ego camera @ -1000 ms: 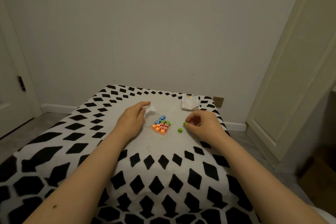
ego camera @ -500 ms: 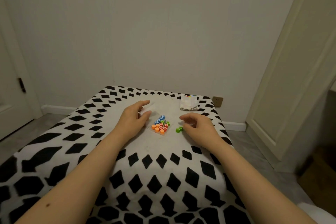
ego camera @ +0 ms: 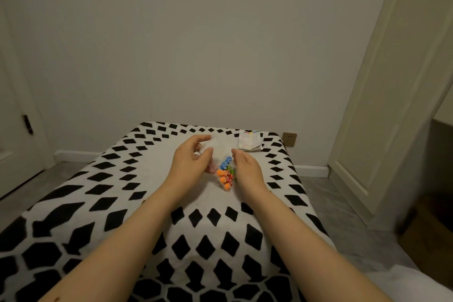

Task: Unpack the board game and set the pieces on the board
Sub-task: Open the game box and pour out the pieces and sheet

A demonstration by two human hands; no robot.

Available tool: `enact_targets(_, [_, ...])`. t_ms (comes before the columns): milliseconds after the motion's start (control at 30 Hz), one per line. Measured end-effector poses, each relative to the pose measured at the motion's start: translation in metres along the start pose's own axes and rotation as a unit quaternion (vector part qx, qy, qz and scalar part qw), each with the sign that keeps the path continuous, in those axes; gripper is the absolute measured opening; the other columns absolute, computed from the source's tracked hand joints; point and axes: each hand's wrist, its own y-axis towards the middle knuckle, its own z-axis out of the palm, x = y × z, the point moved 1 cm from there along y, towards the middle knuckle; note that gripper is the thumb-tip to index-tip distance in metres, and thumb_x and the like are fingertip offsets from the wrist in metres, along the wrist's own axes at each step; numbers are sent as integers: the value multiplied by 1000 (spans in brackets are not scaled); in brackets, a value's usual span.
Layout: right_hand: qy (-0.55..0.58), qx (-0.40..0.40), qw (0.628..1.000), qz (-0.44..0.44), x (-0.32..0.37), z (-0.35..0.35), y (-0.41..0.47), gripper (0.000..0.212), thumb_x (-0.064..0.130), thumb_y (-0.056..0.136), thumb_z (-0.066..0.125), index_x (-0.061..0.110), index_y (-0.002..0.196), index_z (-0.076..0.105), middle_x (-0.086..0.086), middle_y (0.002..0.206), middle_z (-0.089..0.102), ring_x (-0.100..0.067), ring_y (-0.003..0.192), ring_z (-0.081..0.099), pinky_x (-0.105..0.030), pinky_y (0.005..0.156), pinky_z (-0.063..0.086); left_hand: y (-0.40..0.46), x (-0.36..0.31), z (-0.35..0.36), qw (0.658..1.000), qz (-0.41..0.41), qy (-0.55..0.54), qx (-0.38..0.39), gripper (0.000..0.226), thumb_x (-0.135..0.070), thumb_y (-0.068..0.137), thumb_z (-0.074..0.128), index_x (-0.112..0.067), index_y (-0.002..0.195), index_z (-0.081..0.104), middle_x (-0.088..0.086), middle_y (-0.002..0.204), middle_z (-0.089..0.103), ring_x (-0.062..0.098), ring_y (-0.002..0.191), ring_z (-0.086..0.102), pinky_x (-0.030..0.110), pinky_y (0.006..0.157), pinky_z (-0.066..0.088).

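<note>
A bed [ego camera: 103, 203] with a black-and-white diamond cover filled the lower frame. Both forearms reached from the bottom edge toward the centre. The left hand [ego camera: 188, 162] had its fingers curled, pinching the top of a clear plastic bag [ego camera: 217, 152] just above mid-frame. The right hand [ego camera: 247, 169] pressed against the bag's right side, fingers bent round it. Inside the bag sat the game pieces [ego camera: 226, 174], blue, green, orange and red, bunched together. A folded game board [ego camera: 249, 142] lay on the bed, further back and to the right.
</note>
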Motion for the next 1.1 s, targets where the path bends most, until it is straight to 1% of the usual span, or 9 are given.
enact_targets(33, [6, -3, 1000, 0, -1, 0, 0, 38, 28, 101, 32, 15, 132, 49, -7, 116, 59, -13, 90, 59, -23, 72, 51, 1, -1, 3, 1000, 0, -7, -1, 34, -10, 93, 50, -13, 127, 53, 7, 99, 58, 11, 59, 66, 15, 53, 54])
enact_targets(100, [32, -12, 999, 3, -2, -1, -2, 36, 29, 100, 32, 15, 126, 52, -6, 95, 62, -13, 76, 58, -22, 61, 49, 0, -5, 11, 1000, 4, -14, 0, 34, -9, 92, 51, -12, 126, 53, 15, 100, 60, 13, 60, 65, 19, 55, 57])
enact_targets(167, [43, -28, 999, 7, -4, -2, 0, 36, 31, 100, 32, 13, 122, 54, -4, 84, 59, -14, 73, 57, -26, 64, 50, -1, -7, 19, 1000, 10, -14, -6, 34, -8, 92, 51, -12, 125, 53, 16, 104, 59, 12, 61, 65, 20, 55, 57])
enact_targets(300, [61, -59, 996, 7, -8, -2, 3, 36, 33, 99, 34, 19, 124, 55, -8, 115, 63, -22, 102, 63, -44, 94, 51, -4, -8, 33, 1000, -6, -18, -25, 33, -8, 91, 50, -13, 124, 53, 21, 104, 61, 4, 54, 65, 16, 55, 55])
enact_targets(500, [153, -100, 983, 28, -8, -12, 3, 35, 22, 100, 34, 13, 128, 52, -7, 126, 59, -20, 110, 59, -36, 93, 50, -15, -9, 41, 995, -57, -57, -62, 35, -5, 90, 51, -12, 124, 51, 9, 96, 62, 15, 68, 67, 25, 63, 59])
enact_targets(600, [155, -106, 982, 27, -8, -11, 3, 35, 23, 99, 34, 14, 127, 53, -7, 127, 59, -22, 112, 58, -40, 97, 49, -18, -9, 42, 993, -66, -74, -64, 33, -5, 90, 51, -9, 122, 53, 1, 83, 62, 11, 66, 66, 18, 57, 57])
enact_targets(700, [148, -110, 983, 24, -9, -9, 2, 34, 24, 99, 35, 16, 124, 55, -6, 125, 60, -22, 112, 59, -45, 99, 48, -21, -9, 43, 995, -49, -60, -58, 31, -9, 91, 52, -9, 121, 54, 10, 90, 66, 12, 67, 67, 15, 56, 56])
enact_targets(900, [141, -119, 983, 25, -8, -12, 1, 34, 22, 100, 33, 13, 124, 55, -6, 123, 60, -17, 112, 57, -41, 102, 45, -22, -11, 32, 993, -9, -40, -112, 24, -9, 92, 51, -9, 115, 58, 9, 86, 66, 11, 65, 65, 16, 55, 56])
enact_targets(1100, [137, -122, 983, 22, -8, -12, 1, 35, 20, 100, 32, 12, 125, 54, -7, 124, 60, -16, 112, 56, -38, 102, 45, -15, -15, 23, 987, 54, 49, -140, 26, -14, 92, 53, -15, 118, 57, -8, 83, 60, 13, 68, 66, 25, 61, 58])
